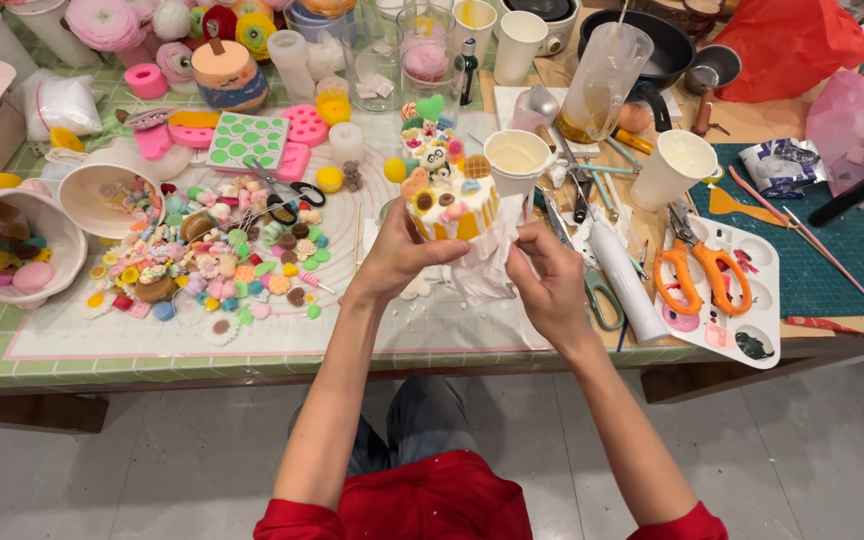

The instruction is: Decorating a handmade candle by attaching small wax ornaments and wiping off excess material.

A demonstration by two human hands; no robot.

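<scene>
My left hand point(402, 252) grips the side of a small yellow cake-shaped piece point(444, 188) with white dripping icing and several tiny candy and cookie charms on top. My right hand point(549, 282) pinches a crumpled clear plastic wrapper point(487, 262) that sits under and beside the cake. Both hands hover just above the near part of the table, over a pale mat point(252, 335).
A heap of small colourful charms point(217, 250) lies left, with black scissors point(290, 190), a tipped white cup point(102, 195) and a pink bowl point(12, 250). Right: paper cups point(515, 160) point(674, 165), orange scissors point(704, 265), a white palette point(742, 300), a green cutting mat point(832, 250).
</scene>
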